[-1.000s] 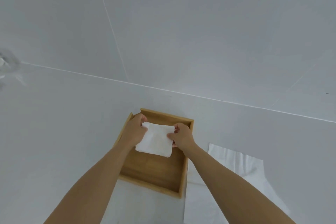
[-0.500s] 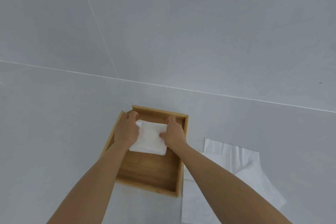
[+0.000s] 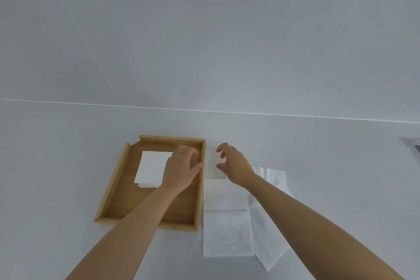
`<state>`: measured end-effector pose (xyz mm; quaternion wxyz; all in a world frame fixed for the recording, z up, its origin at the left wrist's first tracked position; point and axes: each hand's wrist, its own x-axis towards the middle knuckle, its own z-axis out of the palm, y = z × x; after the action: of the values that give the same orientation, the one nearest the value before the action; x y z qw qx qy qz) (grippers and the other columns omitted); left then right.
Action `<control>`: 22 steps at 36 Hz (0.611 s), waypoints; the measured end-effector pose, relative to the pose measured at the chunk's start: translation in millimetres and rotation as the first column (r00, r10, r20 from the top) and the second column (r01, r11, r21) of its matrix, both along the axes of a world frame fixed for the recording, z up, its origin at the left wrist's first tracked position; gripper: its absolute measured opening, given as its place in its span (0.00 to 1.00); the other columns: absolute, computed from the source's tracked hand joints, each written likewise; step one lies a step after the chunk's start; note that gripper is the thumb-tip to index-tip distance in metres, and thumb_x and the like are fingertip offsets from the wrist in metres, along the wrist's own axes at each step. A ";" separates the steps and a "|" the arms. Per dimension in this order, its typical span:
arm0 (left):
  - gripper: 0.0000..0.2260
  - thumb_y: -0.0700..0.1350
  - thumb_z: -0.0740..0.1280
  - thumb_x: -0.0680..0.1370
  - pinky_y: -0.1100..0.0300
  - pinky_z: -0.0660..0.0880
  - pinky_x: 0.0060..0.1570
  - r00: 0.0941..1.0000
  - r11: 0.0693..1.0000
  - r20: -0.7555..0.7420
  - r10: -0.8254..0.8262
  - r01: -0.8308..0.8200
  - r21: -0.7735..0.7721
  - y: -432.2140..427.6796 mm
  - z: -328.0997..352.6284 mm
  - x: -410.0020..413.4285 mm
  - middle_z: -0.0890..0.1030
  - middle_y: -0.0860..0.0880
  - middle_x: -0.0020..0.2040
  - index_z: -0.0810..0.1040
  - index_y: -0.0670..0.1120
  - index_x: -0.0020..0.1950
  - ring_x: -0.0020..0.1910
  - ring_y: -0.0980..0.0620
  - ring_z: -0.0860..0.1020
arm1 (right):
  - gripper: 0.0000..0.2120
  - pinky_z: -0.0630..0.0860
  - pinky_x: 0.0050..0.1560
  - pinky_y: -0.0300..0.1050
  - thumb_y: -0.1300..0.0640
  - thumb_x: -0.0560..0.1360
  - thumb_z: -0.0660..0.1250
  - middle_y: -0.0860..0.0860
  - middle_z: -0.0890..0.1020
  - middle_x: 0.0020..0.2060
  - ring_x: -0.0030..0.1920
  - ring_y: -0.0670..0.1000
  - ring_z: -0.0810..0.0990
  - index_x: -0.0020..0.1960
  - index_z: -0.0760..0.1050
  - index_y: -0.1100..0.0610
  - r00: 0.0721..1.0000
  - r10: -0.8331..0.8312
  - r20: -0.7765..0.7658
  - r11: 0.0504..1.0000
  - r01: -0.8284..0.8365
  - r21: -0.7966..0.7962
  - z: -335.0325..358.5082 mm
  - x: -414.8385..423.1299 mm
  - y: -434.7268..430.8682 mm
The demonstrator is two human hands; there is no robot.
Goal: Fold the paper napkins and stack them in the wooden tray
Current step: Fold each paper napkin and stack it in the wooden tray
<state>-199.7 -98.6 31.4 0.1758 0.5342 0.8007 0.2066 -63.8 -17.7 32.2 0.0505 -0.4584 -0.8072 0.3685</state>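
A shallow wooden tray (image 3: 113,179) lies on the white surface in front of me. Inside its far half rests a small stack of folded white napkins (image 3: 151,169). My left hand (image 3: 180,167) hovers open over the tray's right side, just past the stack and holding nothing. My right hand (image 3: 234,165) is outside the tray to the right, fingers apart and empty, above the far end of the unfolded white napkins (image 3: 227,223) that lie flat beside the tray.
The white tiled surface (image 3: 56,166) runs out on all sides, and a seam crosses it beyond the tray. A grey metallic edge (image 3: 412,142) shows at the far right border.
Both hands have let go of the folded napkin, which now lies in the tray. The right hand has moved right, out of the tray, over the loose napkins. The view has shifted left.
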 end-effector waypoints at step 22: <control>0.17 0.41 0.60 0.77 0.54 0.66 0.64 0.864 0.810 0.040 -0.501 0.485 -0.331 52.2 -14.4 151.9 0.72 0.47 0.65 0.70 0.48 0.67 0.65 0.48 0.71 | 0.25 0.73 0.56 0.47 0.56 0.72 0.68 0.55 0.73 0.62 0.60 0.55 0.74 0.66 0.64 0.57 0.884 -0.369 0.287 0.899 0.417 -0.130 -11.8 189.0 -14.7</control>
<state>-47.9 -46.5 17.0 0.2904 0.6912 0.6617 0.0037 125.2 -32.4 20.4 -0.0232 -0.6592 -0.6582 0.3628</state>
